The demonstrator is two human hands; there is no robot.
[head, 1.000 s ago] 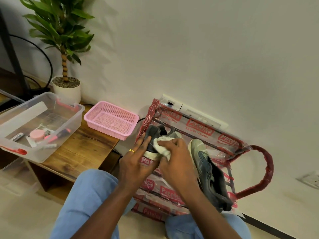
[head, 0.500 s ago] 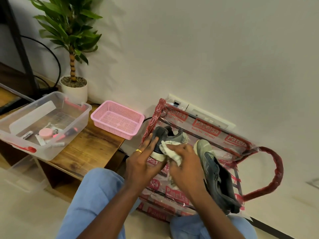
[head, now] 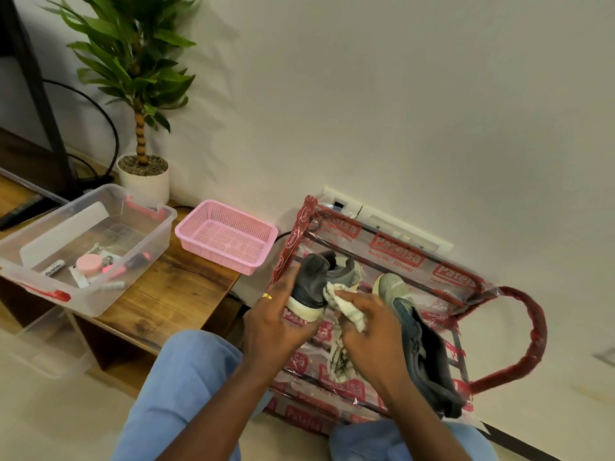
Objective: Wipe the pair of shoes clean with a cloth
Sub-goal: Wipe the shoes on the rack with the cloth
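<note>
One desk: is standing on the left, carrying a clear tub and a pink basket; neither is playing a part in this step.
Bag: is lying open on the floor against the wall, right of the desk, and is serving as a mat under the work. Wiping above it is probably catching any loosened dirt.
Resting shoe: is lying on its side on the right part of the bag, just beside the right wrist, with its toe pointing far. Judging by where the cloth is, it is waiting its turn.
Held shoe: is being lifted above the left part of the bag, with its dark grey upper facing far and its pale sole edge facing near.
Left hand: is gripping the held shoe from the left, fingers curling round its side and sole edge. Bracing it firmly is what is letting the rubbing bite, and turning it bit by bit would bring each face to the cloth.
Right hand: is pinching the bunched cloth and pressing it against the shoe where upper and sole are meeting.
Cloth: is being squeezed between the fingers and the shoe, with its loose tail hanging down toward the bag. Short strokes along the seam, refolding to a fresh patch, seem the best way.
</note>
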